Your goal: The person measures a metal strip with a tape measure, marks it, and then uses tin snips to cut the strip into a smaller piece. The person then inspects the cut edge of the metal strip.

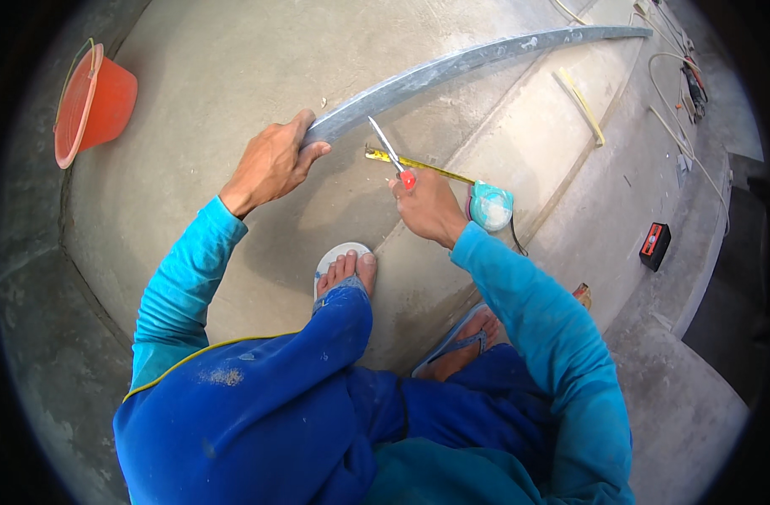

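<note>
The left hand (271, 164) is clamped on the near end of a grey metal bar (469, 66) stretching far right; the right hand (431, 206) grips a red-handled cutter (389, 150), just beside it. Probably marking or cutting; next calls for steadying that end.

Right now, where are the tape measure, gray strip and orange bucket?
Tape measure (491, 205), head view: its teal case.
Gray strip (465, 66), head view: its middle stretch.
Orange bucket (113, 101), head view: its outer wall.
</note>
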Available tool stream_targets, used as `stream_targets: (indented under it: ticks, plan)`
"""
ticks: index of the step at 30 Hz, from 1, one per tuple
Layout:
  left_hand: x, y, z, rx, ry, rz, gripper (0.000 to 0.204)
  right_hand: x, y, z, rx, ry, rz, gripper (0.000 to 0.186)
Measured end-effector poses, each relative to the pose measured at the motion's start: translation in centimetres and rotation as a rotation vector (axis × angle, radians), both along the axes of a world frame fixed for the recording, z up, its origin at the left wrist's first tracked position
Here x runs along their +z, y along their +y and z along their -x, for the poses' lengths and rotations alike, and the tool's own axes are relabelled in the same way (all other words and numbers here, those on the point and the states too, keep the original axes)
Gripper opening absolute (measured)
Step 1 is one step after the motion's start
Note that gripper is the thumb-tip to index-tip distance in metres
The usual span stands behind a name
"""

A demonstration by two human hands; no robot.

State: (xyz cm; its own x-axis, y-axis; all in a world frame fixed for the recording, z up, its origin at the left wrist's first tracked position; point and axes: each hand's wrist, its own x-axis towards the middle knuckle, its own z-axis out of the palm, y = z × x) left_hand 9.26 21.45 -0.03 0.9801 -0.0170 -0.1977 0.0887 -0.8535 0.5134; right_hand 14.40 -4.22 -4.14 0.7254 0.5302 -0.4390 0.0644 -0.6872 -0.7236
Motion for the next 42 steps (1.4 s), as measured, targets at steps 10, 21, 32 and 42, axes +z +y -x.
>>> stream_targets:
  ticks: [10,21,32,42]
  plan:
    - [-3.7,1.9,-1.4,0.177,0.247,0.239,0.050,2.8,-1.9,-2.6,-0.025,0.917,-0.333,0.028]
    - [-2.2,-4.8,1.1,0.012,-0.445,0.164,0.043,2.7,-0.7,-4.1,-0.350,1.080,-0.846,0.038]
    - [0.1,-12.3,2.9,0.412,0.282,1.103,0.025,1.5,2.4,-1.8,-0.370,-0.010,-0.694,0.050]
    - [0.0,-11.5,4.9,0.135,0.174,0.891,0.041,1.4,1.8,-1.0,-0.354,0.099,-0.608,0.052]
